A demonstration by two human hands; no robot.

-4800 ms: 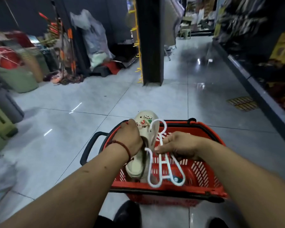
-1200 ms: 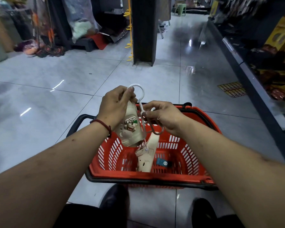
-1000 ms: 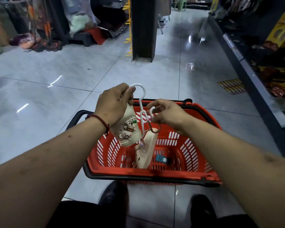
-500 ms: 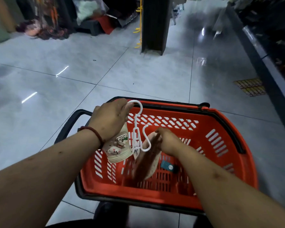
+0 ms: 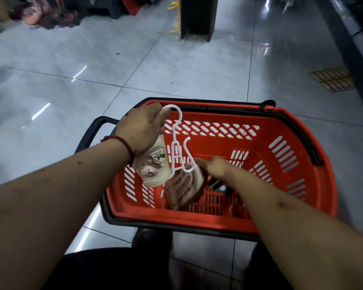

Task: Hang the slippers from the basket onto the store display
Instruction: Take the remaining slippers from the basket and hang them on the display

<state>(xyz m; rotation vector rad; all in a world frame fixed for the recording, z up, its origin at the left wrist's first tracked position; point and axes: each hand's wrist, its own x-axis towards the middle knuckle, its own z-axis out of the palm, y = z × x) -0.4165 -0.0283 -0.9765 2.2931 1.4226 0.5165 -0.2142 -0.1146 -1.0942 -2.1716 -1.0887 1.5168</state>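
Fingers (image 5: 199, 161) inside basket (image 5: 302, 164) rim

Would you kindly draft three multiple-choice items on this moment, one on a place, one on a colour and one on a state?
1. Where does the second slipper lie?
A. inside the basket
B. on the floor tiles
C. on a shelf

2. What colour is the basket?
A. green
B. red with a black rim
C. yellow

3. What is the left hand doing?
A. resting empty on the basket rim
B. gripping the basket handle
C. holding up the white hanger with the cream slipper

Answers:
1 A, the slipper rests sole up on the basket's bottom, under the right hand.
2 B, the slotted walls are red and the rim band is black.
3 C, the fingers close by the hanger's hook, and the slipper hangs below the hand.
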